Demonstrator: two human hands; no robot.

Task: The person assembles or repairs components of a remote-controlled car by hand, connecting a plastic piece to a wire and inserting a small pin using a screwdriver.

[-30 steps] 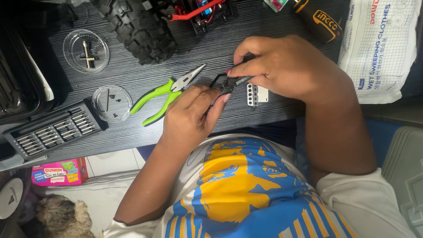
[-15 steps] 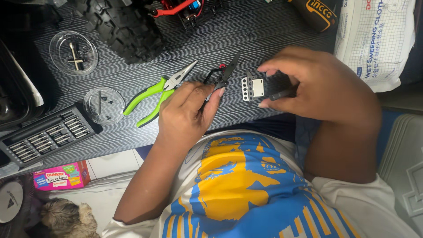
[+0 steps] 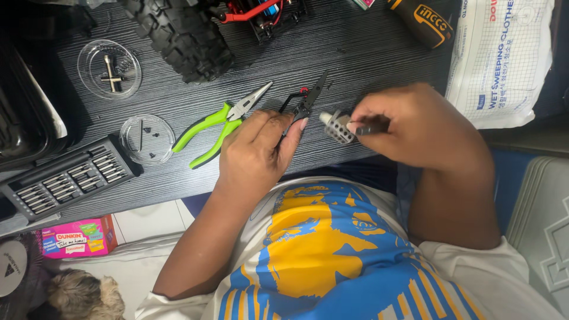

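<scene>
Small parts now pulled apart between my hands

My right hand (image 3: 415, 127) has swung the small grey perforated block (image 3: 339, 128) sideways, pinching it; my left hand (image 3: 255, 151) grips the black bracket with wires (image 3: 303, 105). Green pliers (image 3: 222, 123) lie just left.

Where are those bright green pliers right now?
In the head view, the green-handled pliers lie on the dark desk just beside the left hand, between it and a small round clear dish, below the big knobby tyre.

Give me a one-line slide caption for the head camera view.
Left hand steadies a small black part while right hand holds a silver finned piece beside green-handled pliers.
</scene>
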